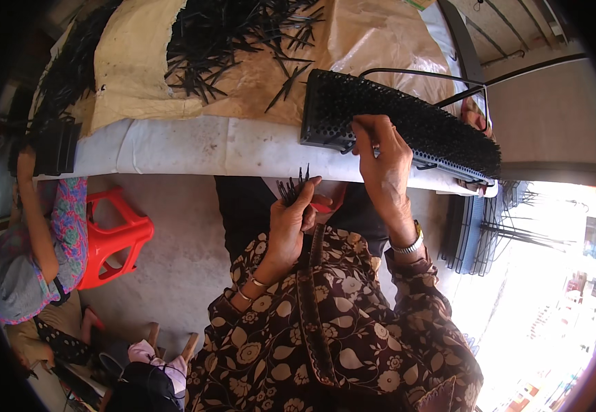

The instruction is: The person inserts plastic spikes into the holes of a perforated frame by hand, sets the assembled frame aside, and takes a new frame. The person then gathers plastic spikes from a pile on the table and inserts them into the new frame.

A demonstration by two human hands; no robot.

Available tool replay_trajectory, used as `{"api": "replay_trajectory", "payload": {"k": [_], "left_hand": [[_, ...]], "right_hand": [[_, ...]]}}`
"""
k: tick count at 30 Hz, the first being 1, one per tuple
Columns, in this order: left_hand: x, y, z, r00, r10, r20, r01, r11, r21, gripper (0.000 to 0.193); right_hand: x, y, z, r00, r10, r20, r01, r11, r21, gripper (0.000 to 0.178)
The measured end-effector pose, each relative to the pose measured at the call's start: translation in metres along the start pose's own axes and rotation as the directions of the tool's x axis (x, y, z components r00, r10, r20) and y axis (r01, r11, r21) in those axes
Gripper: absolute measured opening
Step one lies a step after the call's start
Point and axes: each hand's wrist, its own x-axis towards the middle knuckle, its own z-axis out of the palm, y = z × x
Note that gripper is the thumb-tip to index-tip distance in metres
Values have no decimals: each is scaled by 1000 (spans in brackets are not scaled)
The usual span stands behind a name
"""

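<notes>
My left hand (285, 230) is closed around a small bunch of thin black plastic strips (289, 191), their tips sticking up past the thumb, below the table's front edge. Higher and to the right, my right hand (387, 168) is pinched at the front side of a long black perforated rack (327, 134). Its fingertips touch or almost touch the holes; whatever lies between them is too small to make out. Dense black spiky pieces (415, 120) fill the rack's top. The rack slants along the table's right front edge.
A heap of loose black strips (222, 41) lies on brown paper (373, 41) over a white table cover (188, 147). Black wire rods (418, 73) arch behind the rack. At left are a red stool (143, 230) and another person (27, 275). More racks (468, 237) stand lower right.
</notes>
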Motion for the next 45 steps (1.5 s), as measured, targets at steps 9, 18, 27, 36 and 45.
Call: {"api": "replay_trajectory", "payload": {"k": [9, 18, 27, 36, 45], "left_hand": [[-2, -1, 4, 998, -3, 58, 3, 1000, -3, 38], [-5, 3, 6, 994, -20, 107, 15, 999, 53, 41], [-10, 12, 29, 995, -100, -24, 101, 993, 55, 41], [1, -4, 7, 994, -72, 85, 69, 997, 39, 32], [-4, 0, 14, 992, -62, 106, 59, 998, 30, 27]], "right_hand": [[6, 28, 30, 993, -120, -16, 118, 990, -75, 11], [-9, 17, 22, 992, -117, 55, 125, 974, -189, 18], [-16, 6, -9, 961, 92, 262, -124, 986, 109, 9], [11, 24, 18, 977, -164, -137, 161, 986, -29, 8], [1, 36, 29, 973, -224, 50, 230, 949, -216, 20]]}}
